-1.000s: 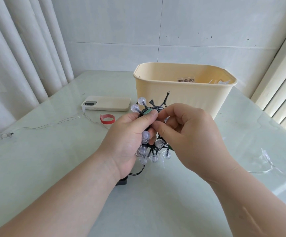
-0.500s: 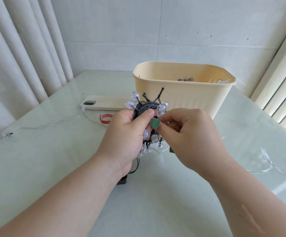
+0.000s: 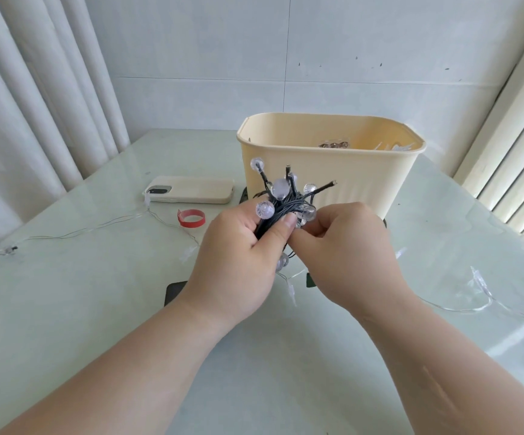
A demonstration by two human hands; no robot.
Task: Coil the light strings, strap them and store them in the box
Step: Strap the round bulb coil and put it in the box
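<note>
A coiled light string [image 3: 282, 204] is held by 2 hands just in front of the box [image 3: 332, 183].
The dark-wired bundle is gripped in the curled fingers of the left hand [image 3: 238, 255], with the thumb pressed across the wires and the bulbs sticking up. Its side is pinched by the curled fingertips of the right hand [image 3: 348, 252]. A red strap loop [image 3: 191, 218] and a phone [image 3: 191, 194] are seen left of the box, on the table [image 3: 66, 309].
</note>
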